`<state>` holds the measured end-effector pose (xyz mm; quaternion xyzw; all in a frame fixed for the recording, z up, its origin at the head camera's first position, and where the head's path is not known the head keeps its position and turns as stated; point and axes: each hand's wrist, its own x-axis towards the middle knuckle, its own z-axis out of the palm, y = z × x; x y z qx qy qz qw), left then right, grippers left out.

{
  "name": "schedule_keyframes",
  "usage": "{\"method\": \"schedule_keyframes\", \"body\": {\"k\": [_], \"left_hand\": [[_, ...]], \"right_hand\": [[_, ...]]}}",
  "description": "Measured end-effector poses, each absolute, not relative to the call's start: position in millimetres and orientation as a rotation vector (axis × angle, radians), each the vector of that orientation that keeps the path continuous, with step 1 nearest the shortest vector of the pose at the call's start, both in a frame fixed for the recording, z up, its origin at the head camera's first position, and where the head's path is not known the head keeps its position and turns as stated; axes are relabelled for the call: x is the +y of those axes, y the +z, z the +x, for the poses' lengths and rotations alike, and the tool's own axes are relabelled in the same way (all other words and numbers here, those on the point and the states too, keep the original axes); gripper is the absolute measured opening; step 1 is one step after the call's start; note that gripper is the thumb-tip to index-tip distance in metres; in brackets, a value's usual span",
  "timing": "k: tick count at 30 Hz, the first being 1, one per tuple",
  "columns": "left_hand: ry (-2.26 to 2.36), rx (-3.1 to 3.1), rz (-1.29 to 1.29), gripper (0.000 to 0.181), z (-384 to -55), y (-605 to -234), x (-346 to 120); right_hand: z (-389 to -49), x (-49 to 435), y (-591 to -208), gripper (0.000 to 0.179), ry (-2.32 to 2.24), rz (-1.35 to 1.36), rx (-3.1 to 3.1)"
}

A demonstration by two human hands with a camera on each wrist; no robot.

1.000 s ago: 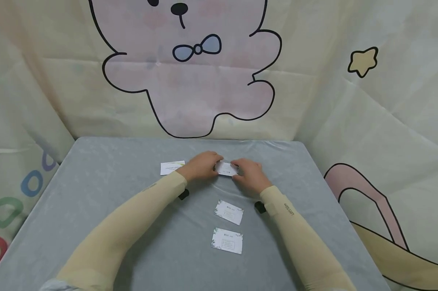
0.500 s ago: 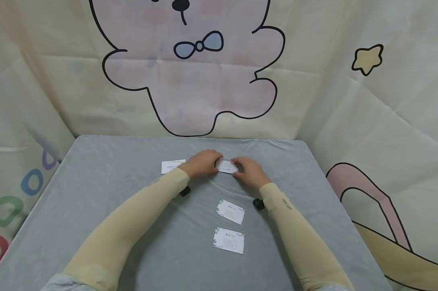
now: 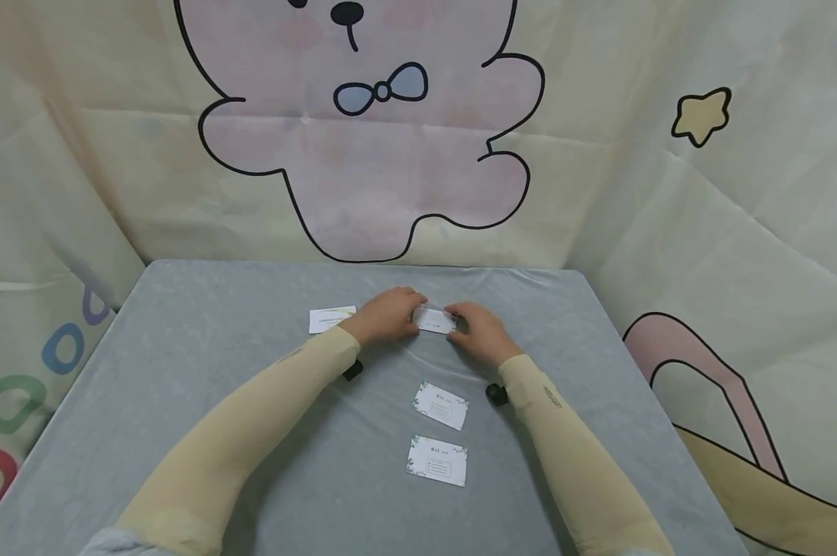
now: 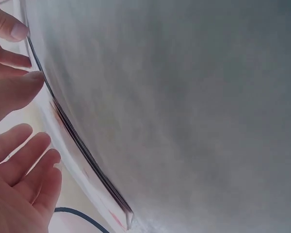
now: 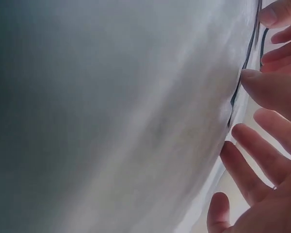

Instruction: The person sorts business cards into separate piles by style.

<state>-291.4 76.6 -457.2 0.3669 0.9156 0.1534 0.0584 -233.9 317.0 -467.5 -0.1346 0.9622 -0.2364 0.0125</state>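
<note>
Near the far side of the table, a small white business card (image 3: 435,320) is between my two hands. My left hand (image 3: 388,315) holds its left edge with thumb and forefinger, and my right hand (image 3: 479,333) pinches its right edge the same way. Both wrist views catch the card only edge-on, as a thin line past the thumbs. The other fingers of the left hand (image 4: 26,179) and right hand (image 5: 266,170) spread loosely behind. Closer to me lie a tilted business card (image 3: 441,405) with leafy corners and a similar lower card (image 3: 437,461).
Left of my left hand lies another white card (image 3: 330,318), its right end beside the wrist. A grey cloth covers the table (image 3: 252,293). Printed curtains (image 3: 599,193) hang behind the table and on both sides.
Both hands keep their hold on the card in almost the same spot. The head view shifts slightly; the other cards stay where they lie.
</note>
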Motion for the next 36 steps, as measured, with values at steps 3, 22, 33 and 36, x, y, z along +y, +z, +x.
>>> {"method": "schedule_keyframes", "body": {"k": [3,22,33,36], "left_hand": [[0.494,2.772,1.168,0.061,-279,-455,73],[0.544,2.512,1.442,0.060,-175,-456,55],[0.505,2.524,1.397,0.058,-170,-457,57],[0.507,2.527,1.384,0.059,-168,-456,57]], "right_hand": [[-222,319,-465,0.054,-0.716,-0.425,3.009],[-83,301,-454,0.048,-0.585,-0.616,3.045],[-73,292,-458,0.049,-0.509,-0.567,3.043],[-71,291,-458,0.048,-0.518,-0.554,3.044]]}}
